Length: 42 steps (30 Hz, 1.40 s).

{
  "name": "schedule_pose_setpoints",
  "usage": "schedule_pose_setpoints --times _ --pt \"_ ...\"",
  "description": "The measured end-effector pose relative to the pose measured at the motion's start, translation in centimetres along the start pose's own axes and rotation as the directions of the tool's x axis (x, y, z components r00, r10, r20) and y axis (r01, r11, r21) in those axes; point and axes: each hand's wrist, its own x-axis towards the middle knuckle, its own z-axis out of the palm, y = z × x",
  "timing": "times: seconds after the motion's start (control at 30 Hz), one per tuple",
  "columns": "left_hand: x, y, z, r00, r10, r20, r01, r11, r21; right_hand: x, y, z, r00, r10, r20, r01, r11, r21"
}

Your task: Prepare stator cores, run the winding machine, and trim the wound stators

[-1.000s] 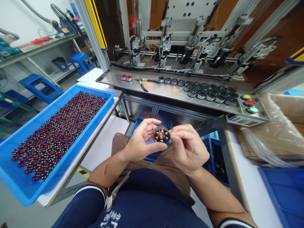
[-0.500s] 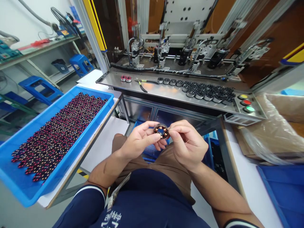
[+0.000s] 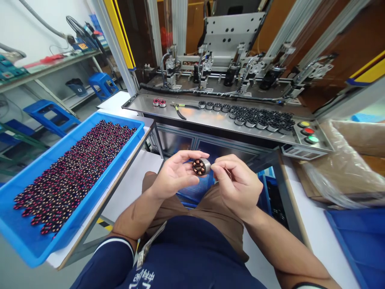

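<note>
A motor stator [image 3: 201,167] with copper windings and a silver outer ring is held up over my lap. The fingers of my left hand [image 3: 177,172] cradle it from behind and below, and the thumb lies along its lower side. My right hand [image 3: 237,180] is closed in a pinch at the ring's right edge, with a thin wire [image 3: 230,172] showing by its fingers. Beyond, a metal ledge [image 3: 168,114] carries pliers [image 3: 182,109], two red-topped stators [image 3: 159,103] and several black-topped ones [image 3: 261,117].
To the left, a blue tray [image 3: 33,253] holds many red-and-black stators. A machine with several clamp fixtures [image 3: 207,68] rises behind the ledge. Yellow, red and green buttons [image 3: 308,131] sit at the ledge's right end, beside a plastic-lined carton [image 3: 351,160] and blue bin [image 3: 357,241].
The stator has turned, so its silver side now faces right. My left thumb has moved off its face. In the machine, the white plate has come down.
</note>
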Motion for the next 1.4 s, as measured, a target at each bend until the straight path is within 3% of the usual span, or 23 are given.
schedule_pose_setpoints --times 0.1,0.2,0.3,0.4,0.57,0.67,0.77,0.87,0.97,1.07,1.17,1.4 --pt "0.0 -0.1 0.1 0.994 0.105 -0.007 -0.105 0.994 0.006 0.2 -0.1 0.1 1.000 0.029 -0.001 -0.029 0.997 0.065" --pt "0.1 -0.2 0.1 0.988 0.136 -0.079 -0.138 0.990 -0.019 0.4 -0.3 0.1 0.998 -0.054 0.023 0.051 0.992 0.119" --pt "0.2 -0.3 0.0 0.995 -0.096 -0.010 0.096 0.995 -0.016 0.5 -0.2 -0.2 0.978 -0.208 0.028 0.206 0.976 0.070" --pt "0.1 -0.3 -0.1 0.942 -0.300 0.154 0.304 0.953 -0.005 0.3 0.1 -0.7 0.959 -0.279 0.044 0.279 0.960 0.007" --pt "-0.2 -0.5 0.3 0.970 -0.231 0.072 0.236 0.970 -0.063 -0.1 0.1 -0.6 0.966 -0.257 0.012 0.257 0.965 -0.046" --pt "-0.3 -0.9 0.7 0.995 -0.095 -0.007 0.094 0.995 -0.018 -0.4 -0.2 -0.2 0.986 -0.165 -0.040 0.165 0.986 -0.003" --pt "-0.4 -1.5 0.9 0.991 0.112 -0.070 -0.102 0.987 0.123 -0.8 -0.5 0.2 0.998 -0.020 -0.052 0.024 0.997 0.077" --pt "-0.5 -1.9 0.9 0.920 0.391 -0.041 -0.354 0.870 0.344 -1.2 -0.6 0.6 0.985 0.173 -0.021 -0.163 0.956 0.243" --pt "-0.7 -1.9 0.8 0.831 0.554 0.042 -0.484 0.685 0.543 -1.5 -0.2 1.0 0.915 0.393 0.092 -0.389 0.795 0.465" --pt "-0.9 -1.8 0.7 0.821 0.566 0.071 -0.469 0.598 0.650 -1.6 0.2 1.4 0.807 0.549 0.217 -0.564 0.608 0.558" --pt "-1.1 -1.8 0.5 0.839 0.542 0.054 -0.416 0.573 0.706 -1.6 0.4 1.5 0.736 0.617 0.280 -0.641 0.501 0.582" --pt "-1.3 -1.8 0.4 0.858 0.513 -0.004 -0.344 0.580 0.738 -1.6 0.6 1.7 0.697 0.643 0.319 -0.671 0.429 0.604"
